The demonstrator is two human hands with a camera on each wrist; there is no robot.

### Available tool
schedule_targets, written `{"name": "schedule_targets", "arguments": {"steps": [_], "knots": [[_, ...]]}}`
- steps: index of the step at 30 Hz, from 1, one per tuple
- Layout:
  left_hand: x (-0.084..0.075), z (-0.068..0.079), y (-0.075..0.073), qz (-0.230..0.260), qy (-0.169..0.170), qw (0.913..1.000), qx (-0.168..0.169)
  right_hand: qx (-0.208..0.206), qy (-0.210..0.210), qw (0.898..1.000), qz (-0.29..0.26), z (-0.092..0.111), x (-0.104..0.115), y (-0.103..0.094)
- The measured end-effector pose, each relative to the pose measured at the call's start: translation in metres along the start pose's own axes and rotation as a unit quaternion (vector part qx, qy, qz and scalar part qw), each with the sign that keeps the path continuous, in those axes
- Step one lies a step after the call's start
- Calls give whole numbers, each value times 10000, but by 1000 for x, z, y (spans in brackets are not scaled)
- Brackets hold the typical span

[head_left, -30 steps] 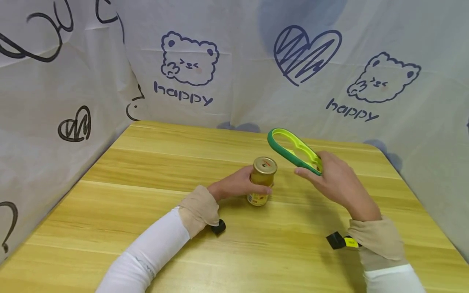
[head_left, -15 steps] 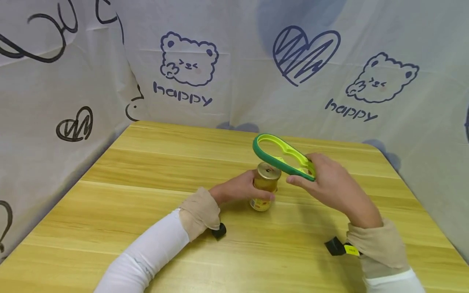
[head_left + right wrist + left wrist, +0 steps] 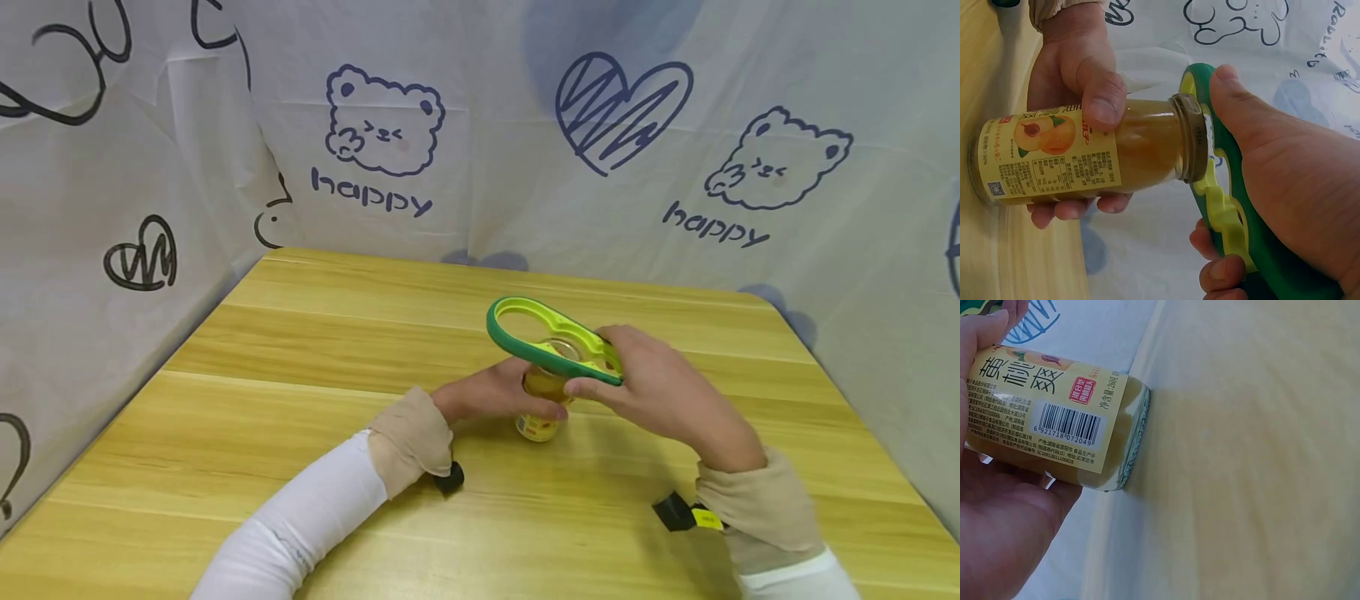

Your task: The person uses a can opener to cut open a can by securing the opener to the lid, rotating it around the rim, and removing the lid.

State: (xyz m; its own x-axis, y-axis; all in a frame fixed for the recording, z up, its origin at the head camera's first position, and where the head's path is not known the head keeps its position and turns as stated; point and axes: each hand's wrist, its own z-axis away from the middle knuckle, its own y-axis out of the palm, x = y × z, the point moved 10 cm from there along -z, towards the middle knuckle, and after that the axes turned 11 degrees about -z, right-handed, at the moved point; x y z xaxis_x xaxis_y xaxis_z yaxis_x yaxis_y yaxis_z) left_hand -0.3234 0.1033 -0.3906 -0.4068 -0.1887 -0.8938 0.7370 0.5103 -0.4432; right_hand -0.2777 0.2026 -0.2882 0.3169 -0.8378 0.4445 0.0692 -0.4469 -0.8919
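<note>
A glass jar (image 3: 537,427) with a yellow peach label stands upright on the wooden table. My left hand (image 3: 491,392) grips its side, thumb and fingers wrapped around the glass. In the right wrist view the gold lid (image 3: 1195,136) is on the jar. My right hand (image 3: 667,396) holds a green and yellow jar opener (image 3: 517,347) by its narrower end. The opener's openings lie over the lid, partly hiding it in the head view; in the right wrist view it is right at the lid's top. The left wrist view shows the jar's barcode label (image 3: 1066,422).
The wooden table (image 3: 300,350) reaches back to a white cloth wall (image 3: 495,167) with drawn bears and hearts. Another cloth wall (image 3: 60,292) borders the left side. Black wrist cameras hang below the left cuff (image 3: 412,433) and the right cuff (image 3: 761,500).
My right hand has brought the jar opener left and down, from beside the jar to over its lid. The left hand and the jar have shifted slightly right and nearer.
</note>
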Motion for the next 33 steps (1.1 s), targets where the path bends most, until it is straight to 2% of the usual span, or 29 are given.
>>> {"name": "schedule_targets", "arguments": {"steps": [3,5,12,33], "knots": [[-3,-3,1,-32,362,9993,7,17,-29,10000,15,0,2,5],[-4,-4,2,-15,429,9991,4,21,-49,10000,12,0,3,6],[-2,-4,2,-127,356,9993,6,-24,-79,9999,99,2,5,5],[-9,-6,4,-242,674,9974,-14,53,-33,9991,427,8,11,1]]}}
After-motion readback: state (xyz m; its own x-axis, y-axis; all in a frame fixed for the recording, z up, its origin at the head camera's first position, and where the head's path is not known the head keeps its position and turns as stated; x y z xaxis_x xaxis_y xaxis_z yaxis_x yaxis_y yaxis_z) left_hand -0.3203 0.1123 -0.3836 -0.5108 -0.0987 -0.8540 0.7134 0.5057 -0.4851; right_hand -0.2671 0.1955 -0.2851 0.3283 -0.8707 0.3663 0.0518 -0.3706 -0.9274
